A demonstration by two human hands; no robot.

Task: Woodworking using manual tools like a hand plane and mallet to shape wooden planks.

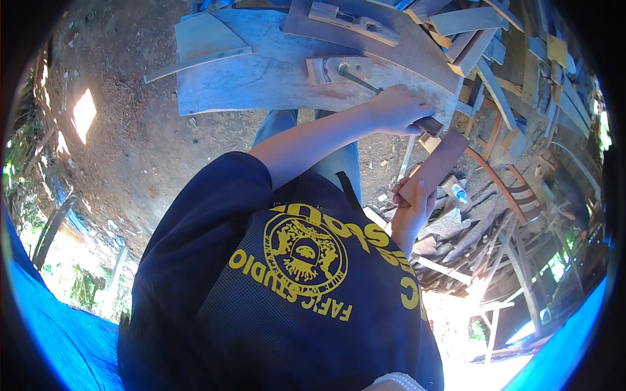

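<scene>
My left hand (399,109) reaches across to the right, past the bench's near edge. Its fingers are closed on a small dark brown piece (428,126), whose kind I cannot make out. Just beyond that piece is the upper end of a flat, reddish-brown wooden board (435,164); whether they touch is unclear. My right hand (416,203) grips the board's lower end, thumb on its face and fingers behind. Close to my left hand, a thin metal rod (360,81) slants down from a pale wooden block (319,70) lying on the bench.
The wooden workbench (248,85) spans the space ahead of me. A wooden hand plane (355,23) lies at its far side, and a loose board (207,40) at its left. Stacked offcuts (473,49), a curved wooden frame (505,186) and a plastic bottle (460,193) are to the right.
</scene>
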